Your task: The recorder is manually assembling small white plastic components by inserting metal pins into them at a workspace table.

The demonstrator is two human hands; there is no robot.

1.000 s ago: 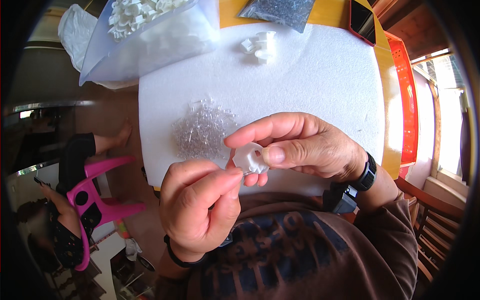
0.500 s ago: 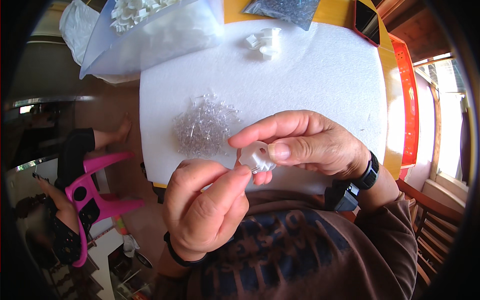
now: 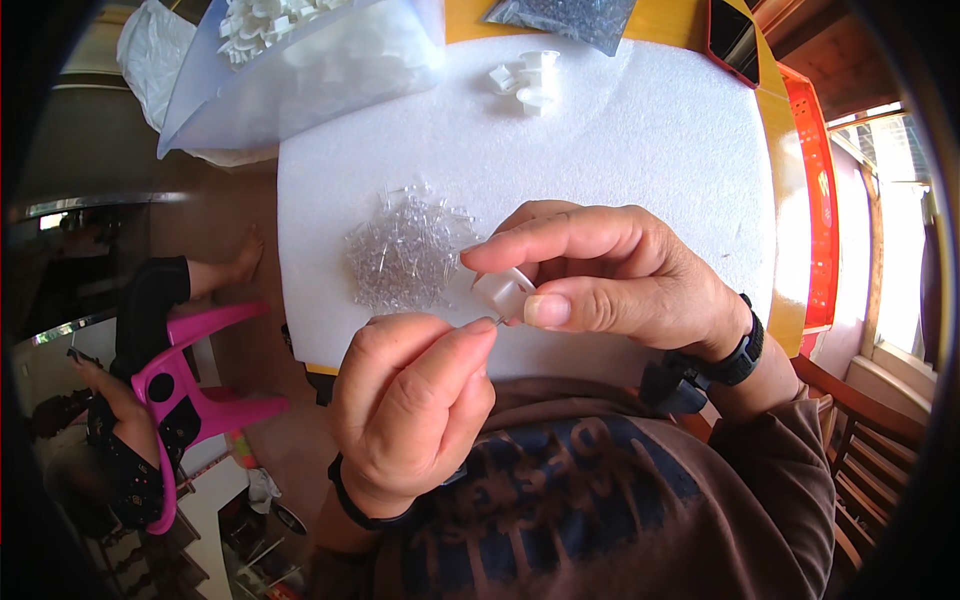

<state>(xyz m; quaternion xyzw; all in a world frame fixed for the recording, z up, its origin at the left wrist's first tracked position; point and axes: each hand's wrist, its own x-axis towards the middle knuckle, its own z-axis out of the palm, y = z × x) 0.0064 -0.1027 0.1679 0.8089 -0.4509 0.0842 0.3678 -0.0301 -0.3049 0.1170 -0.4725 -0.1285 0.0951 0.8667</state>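
Between the fingers and thumb of my right hand (image 3: 610, 280) is a small white plastic fitting (image 3: 505, 292), its hollow side showing. My left hand (image 3: 415, 400) is closed in a pinch just below it, and a thin metal pin (image 3: 501, 321) pokes from the fingertips toward the fitting's lower edge. Whether the pin touches or enters the fitting I cannot tell. Left of my right hand lies a pile of small clear pieces with thin wire-like legs (image 3: 405, 255). Farther back, a few white plastic fittings (image 3: 538, 85) sit together on the white foam sheet (image 3: 660, 150).
A translucent bin (image 3: 300, 100) of white parts stands at the back left. At the back lie a clear bag of small pieces (image 3: 570, 20) and a phone (image 3: 733, 42). A red crate (image 3: 820, 200) is at the right. A person sits on a pink chair (image 3: 185, 400) at the left.
The white fitting has turned in my right fingers, so its hollow side now shows. My right fingers have shifted round it. The left hand keeps its pinch, barely moved.
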